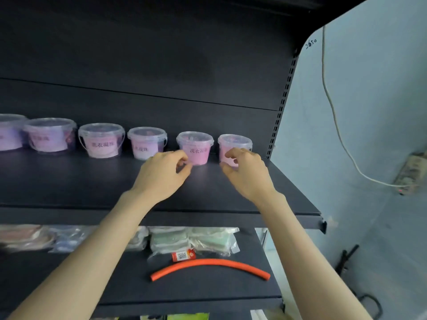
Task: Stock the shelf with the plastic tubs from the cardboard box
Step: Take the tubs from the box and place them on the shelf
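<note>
- Head view shows six plastic tubs standing upright in a row along the back of the dark shelf (92,181), each clear-walled with a clear lid and pink or lilac contents behind a pale label printed with dark characters.
- From the far end: the rightmost tub (233,146), the second tub (195,146), then a third tub (146,143), a handled tub (101,139), a wider tub (49,135) and a cut-off tub (10,132) at the frame's left edge.
- Gaps separate the tubs; none touch.
- The left hand (161,174) hovers just in front of the second tub, fingers curled loosely, thumb and forefinger apart, holding nothing.
- The right hand (247,172) partly covers the rightmost tub's lower front, fingers bent and spread; whether they press the tub I cannot tell.
- On the lower shelf (208,287) lie an orange hose piece (208,264), a small red packet (183,255) and bagged green items (191,241).
- A white cable (335,116) hangs down the pale wall (369,88) at right, leading to a power strip (411,174).
- No cardboard box shows.
</note>
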Demonstrator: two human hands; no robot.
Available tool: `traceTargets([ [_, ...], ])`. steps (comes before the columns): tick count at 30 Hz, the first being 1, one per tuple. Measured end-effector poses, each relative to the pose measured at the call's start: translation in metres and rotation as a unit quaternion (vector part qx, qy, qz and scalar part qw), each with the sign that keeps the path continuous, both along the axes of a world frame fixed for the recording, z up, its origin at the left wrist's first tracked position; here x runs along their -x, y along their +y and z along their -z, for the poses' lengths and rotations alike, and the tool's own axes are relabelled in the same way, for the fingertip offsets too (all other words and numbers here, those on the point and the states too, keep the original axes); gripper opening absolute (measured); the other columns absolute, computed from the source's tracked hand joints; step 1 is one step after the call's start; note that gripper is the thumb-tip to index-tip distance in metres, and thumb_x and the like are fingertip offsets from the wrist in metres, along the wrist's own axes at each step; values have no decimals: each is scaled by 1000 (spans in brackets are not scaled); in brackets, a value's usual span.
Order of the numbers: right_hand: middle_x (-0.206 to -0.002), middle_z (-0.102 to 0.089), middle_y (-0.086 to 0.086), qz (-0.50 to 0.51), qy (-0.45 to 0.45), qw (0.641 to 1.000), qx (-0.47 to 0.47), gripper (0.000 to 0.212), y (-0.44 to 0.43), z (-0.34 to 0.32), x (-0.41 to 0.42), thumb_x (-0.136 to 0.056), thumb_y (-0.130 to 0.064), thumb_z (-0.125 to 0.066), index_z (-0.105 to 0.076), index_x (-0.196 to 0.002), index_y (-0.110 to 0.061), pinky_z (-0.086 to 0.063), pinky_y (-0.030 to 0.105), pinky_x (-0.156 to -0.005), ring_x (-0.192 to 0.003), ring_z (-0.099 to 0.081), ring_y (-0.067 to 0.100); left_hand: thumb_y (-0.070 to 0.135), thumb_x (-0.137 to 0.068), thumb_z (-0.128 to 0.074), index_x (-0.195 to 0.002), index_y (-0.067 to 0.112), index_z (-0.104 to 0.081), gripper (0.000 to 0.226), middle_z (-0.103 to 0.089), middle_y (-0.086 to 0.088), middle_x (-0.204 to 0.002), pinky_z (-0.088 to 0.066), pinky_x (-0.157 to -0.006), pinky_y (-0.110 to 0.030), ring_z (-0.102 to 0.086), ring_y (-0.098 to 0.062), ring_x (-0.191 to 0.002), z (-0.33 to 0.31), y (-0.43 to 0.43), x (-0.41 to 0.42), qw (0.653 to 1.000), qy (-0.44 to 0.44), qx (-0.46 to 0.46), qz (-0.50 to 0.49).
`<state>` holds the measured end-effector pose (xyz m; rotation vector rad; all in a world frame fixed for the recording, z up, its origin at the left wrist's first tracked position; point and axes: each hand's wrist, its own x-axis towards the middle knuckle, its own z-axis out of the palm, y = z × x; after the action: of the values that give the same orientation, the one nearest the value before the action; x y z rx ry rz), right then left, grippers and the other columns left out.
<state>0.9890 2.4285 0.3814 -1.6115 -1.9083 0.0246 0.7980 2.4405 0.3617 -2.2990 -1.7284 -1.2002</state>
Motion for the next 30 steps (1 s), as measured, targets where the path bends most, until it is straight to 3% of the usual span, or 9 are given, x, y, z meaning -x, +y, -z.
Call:
traceTargets([
  [5, -113, -63, 6, -39, 50, 996, -66, 26, -98, 44, 28, -92, -25, -56, -63, -113, -12, -48, 41, -83, -103, -58, 28, 40, -85, -50, -99, 16, -68, 33, -71, 3, -90, -55, -68, -39, -67, -20, -80, 38, -116, 32, 998, 10, -64, 24],
  [10, -112, -63, 6, -54, 77, 995, 15, 25, -188, 136, 50, -92, -23, -57, -65, -112, -10, -51, 40, -76, -93, -62, 29, 46, -83, -39, -97, 16, -68, 44, -70, 4, -86, -56, -59, -36, -67, -21, -73, 121, -220, 60, 998, 43, 49, 7],
  [16, -116, -62, 2, -40, 55, 991, 115, 26, -258, 205, 81, -93, -26, -57, -65, -114, -12, -45, 32, -74, -98, -59, 25, 45, -83, -39, -102, 14, -68, 47, -71, 0, -95, -56, -66, -34, -68, -22, -80, 180, -298, 88, 985, 66, 157, -2],
  [21, -113, -63, 3, -59, 58, 991, 106, 26, -287, 213, 138, -92, -24, -58, -65, -114, -11, -47, 34, -74, -101, -58, 25, 24, -85, -67, -110, 11, -66, 29, -69, -3, -104, -52, -78, -33, -66, -20, -92, 188, -338, 136, 989, 16, 142, -29],
  [24, -114, -64, 4, -83, 64, 990, 98, 25, -300, 219, 194, -91, -22, -58, -65, -113, -11, -48, 35, -77, -104, -58, 26, 27, -85, -65, -111, 12, -65, 30, -69, -1, -103, -51, -78, -29, -65, -18, -92, 197, -361, 190, 988, -13, 148, -47],
  [28, -112, -62, 3, -108, 60, 982, 143, 23, -324, 246, 286, -90, -27, -57, -63, -110, -16, -52, 40, -72, -99, -60, 29, 20, -77, -74, -101, 16, -68, 24, -70, 2, -93, -42, -67, -20, -66, -19, -79, 215, -397, 282, 981, 3, 171, -96],
  [30, -110, -64, 5, -115, 57, 978, 167, 20, -337, 264, 330, -89, -22, -60, -65, -107, -15, -48, 34, -73, -98, -60, 31, 17, -75, -75, -101, 17, -67, 26, -71, 2, -92, -42, -63, -21, -66, -22, -74, 227, -415, 327, 973, -10, 202, -115],
])
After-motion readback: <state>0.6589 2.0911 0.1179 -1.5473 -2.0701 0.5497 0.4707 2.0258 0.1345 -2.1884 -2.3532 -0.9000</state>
